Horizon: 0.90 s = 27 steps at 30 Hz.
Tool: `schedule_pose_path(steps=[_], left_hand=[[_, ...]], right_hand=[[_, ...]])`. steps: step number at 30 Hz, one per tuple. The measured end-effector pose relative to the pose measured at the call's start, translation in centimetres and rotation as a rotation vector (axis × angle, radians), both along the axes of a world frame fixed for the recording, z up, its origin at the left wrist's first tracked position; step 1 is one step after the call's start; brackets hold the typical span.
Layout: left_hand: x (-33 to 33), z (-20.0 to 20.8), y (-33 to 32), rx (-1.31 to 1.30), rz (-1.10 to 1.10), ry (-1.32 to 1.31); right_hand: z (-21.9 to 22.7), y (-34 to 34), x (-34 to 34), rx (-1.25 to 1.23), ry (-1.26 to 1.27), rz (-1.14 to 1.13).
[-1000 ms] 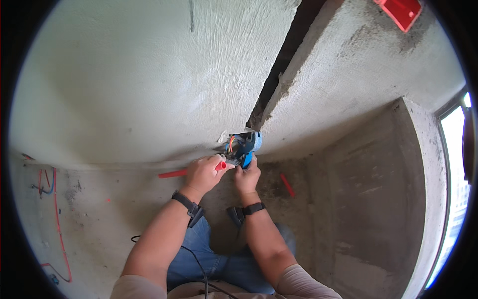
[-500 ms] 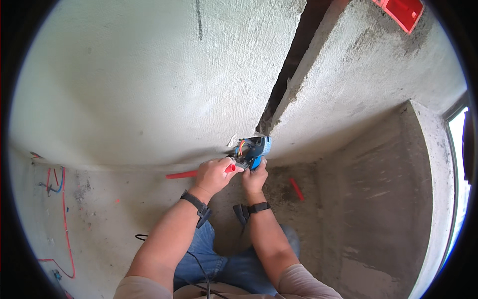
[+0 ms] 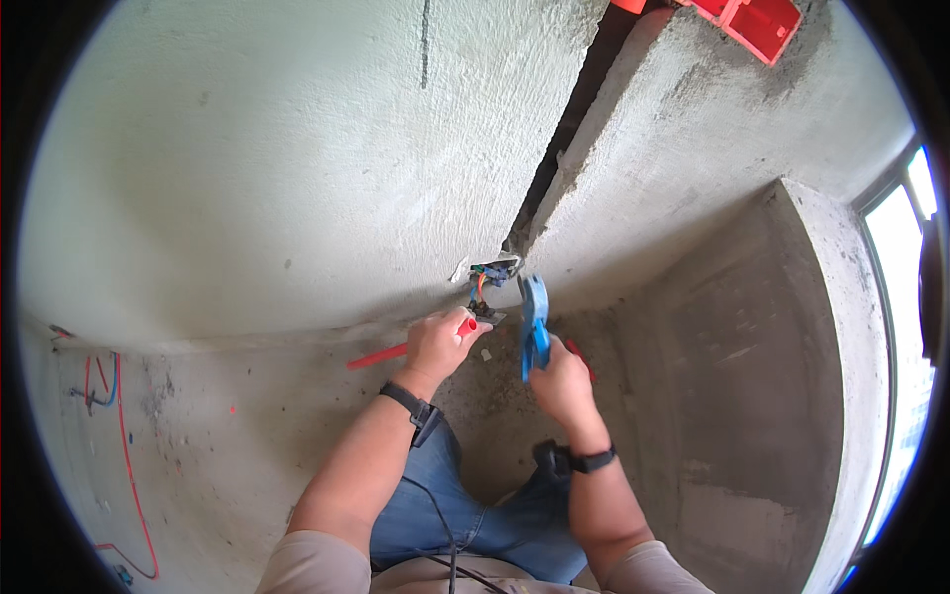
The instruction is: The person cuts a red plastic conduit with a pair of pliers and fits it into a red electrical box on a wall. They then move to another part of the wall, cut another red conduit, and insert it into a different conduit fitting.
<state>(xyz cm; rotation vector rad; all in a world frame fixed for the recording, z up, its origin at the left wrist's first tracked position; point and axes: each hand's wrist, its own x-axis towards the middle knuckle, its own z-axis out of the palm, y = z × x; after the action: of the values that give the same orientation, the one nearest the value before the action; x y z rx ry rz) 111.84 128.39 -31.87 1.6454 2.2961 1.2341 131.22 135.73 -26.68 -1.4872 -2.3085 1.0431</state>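
My left hand [image 3: 437, 348] is closed around a red plastic pipe [image 3: 379, 355], whose open end points out past the thumb. Just beyond those fingers, coloured wires [image 3: 481, 287] hang from a dark opening [image 3: 498, 269] at the foot of the wall; a small dark piece at their lower end sits by my fingertips. To the right, my right hand [image 3: 566, 384] grips the handles of a blue pipe cutter [image 3: 535, 315]. Its curved head points up and stands apart from the pipe. How its blade sits is hard to make out.
A deep slot [image 3: 566, 134] runs down the plastered wall to the opening. At the upper right is a red plastic box [image 3: 757, 28]. A red pipe piece [image 3: 584, 358] lies behind my right hand. Thin red tubing [image 3: 129, 465] runs at the far left; a black cable [image 3: 443, 520] crosses my lap.
My right hand has drawn the blue pipe cutter away from the wall opening, to the right and toward me. My left hand keeps the red pipe. The view has shifted slightly.
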Motion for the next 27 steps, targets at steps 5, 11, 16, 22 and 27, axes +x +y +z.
schedule_pose_path(steps=[5, 11, 16, 22, 27], left_hand=[[1.4, 2.6, -1.0, -0.014, -0.003, -0.095], [2.7, 8.6, -5.5, -0.093, -0.2, -0.745], [0.4, 13.5, -5.7, -0.224, -0.198, -0.686], [-0.9, 15.2, -3.6, -0.129, -0.123, -0.34], [-2.6, 17.8, -1.5, -0.227, -0.056, -0.366]], right_hand=[[5.4, -0.8, 4.2, -0.86, 0.561, -0.199], [5.3, 0.8, 2.1, -1.311, 0.99, -0.054], [4.7, 1.2, -1.3, -1.445, 1.043, -0.07], [5.0, 1.7, -3.1, -1.547, 1.095, -0.167], [6.8, 2.6, -4.6, -1.654, 1.09, -0.281]])
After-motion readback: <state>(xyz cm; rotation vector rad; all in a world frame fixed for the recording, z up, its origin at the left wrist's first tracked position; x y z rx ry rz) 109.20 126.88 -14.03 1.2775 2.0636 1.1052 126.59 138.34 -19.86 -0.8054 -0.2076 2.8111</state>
